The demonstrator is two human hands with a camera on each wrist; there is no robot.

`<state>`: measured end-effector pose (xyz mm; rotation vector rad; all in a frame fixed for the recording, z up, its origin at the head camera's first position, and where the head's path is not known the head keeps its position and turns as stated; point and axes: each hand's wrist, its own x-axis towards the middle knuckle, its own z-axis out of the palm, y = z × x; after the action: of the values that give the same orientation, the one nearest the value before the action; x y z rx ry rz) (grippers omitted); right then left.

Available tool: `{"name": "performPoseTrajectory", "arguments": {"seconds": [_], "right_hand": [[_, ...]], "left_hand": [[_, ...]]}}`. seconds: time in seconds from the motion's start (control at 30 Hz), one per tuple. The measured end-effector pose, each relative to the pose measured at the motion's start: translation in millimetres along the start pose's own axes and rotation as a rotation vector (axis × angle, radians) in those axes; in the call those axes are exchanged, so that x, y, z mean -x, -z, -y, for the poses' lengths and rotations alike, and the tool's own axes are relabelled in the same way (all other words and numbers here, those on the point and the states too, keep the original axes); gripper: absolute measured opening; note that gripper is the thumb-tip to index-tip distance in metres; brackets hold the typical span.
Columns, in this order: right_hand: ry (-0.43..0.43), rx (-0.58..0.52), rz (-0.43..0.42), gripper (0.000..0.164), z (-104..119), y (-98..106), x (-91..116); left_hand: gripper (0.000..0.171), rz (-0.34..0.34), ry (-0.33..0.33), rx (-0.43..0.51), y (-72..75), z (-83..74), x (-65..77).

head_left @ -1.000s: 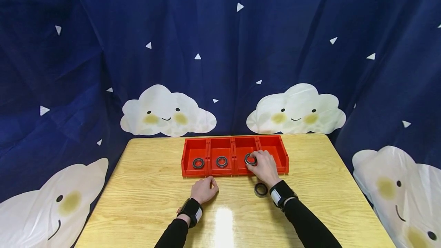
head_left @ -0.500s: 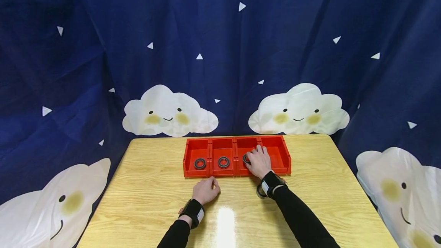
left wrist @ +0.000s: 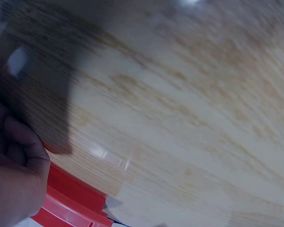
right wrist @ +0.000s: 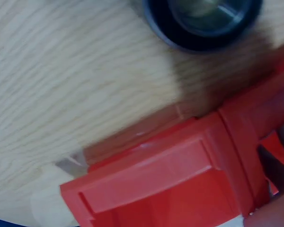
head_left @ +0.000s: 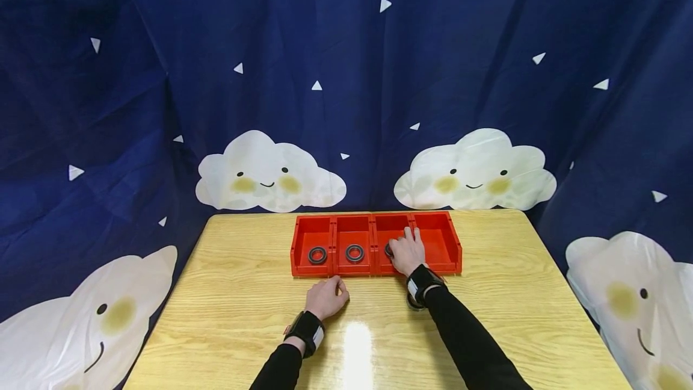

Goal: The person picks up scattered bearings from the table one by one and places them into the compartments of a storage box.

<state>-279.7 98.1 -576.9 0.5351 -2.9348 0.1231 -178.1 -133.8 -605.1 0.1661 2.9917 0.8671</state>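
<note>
My right hand reaches into the third compartment of a red four-part bin. Its thumb and a finger pinch a ball bearing low in that compartment; the hand covers the bearing's right side. Two other fingers stretch toward the back. My left hand rests on the table in front of the bin, loosely curled with nothing in it. The left wrist view shows this hand beside the bin's red edge. Another bearing lies on the table, partly hidden under the right wrist.
One bearing lies in the leftmost compartment and another bearing in the second. The rightmost compartment shows bare red plastic. Behind the wooden table hangs a dark blue curtain with clouds.
My right hand has moved forward and left over the third compartment, shifting the bearing slightly left. The right wrist now covers part of the loose bearing on the table. The left hand stays put.
</note>
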Motion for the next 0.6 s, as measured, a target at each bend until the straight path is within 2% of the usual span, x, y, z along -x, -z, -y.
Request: {"name": "performPoseTrajectory", "arguments": {"seconds": [0.13,0.3,0.4,0.47,0.5,0.6], "right_hand": [[0.039,-0.089,-0.19,0.013,-1.6,-2.6,15.0],[0.069,-0.247,-0.464,0.015,-1.7,-4.4,50.3],[0.069,-0.307,-0.555,0.018,-5.4,-4.0,73.4],[0.027,-0.328,-0.54,0.023,-8.8,-2.1,87.9],[-0.01,-0.338,-0.505,0.027,-10.4,-1.2,95.0],[-0.139,-0.346,-0.333,0.043,-13.5,2.6,115.0]], "left_hand": [[0.01,-0.008,-0.013,-0.006,-0.2,-0.2,-0.1],[0.01,0.002,-0.014,-0.019,0.7,-1.4,0.1],[0.009,0.002,-0.019,-0.023,2.2,-2.5,0.0],[0.009,-0.001,-0.023,-0.022,1.9,-1.9,-0.2],[0.009,0.0,-0.022,-0.02,1.6,-1.4,-0.2],[0.01,0.003,-0.016,-0.013,0.0,0.9,0.1]]}}
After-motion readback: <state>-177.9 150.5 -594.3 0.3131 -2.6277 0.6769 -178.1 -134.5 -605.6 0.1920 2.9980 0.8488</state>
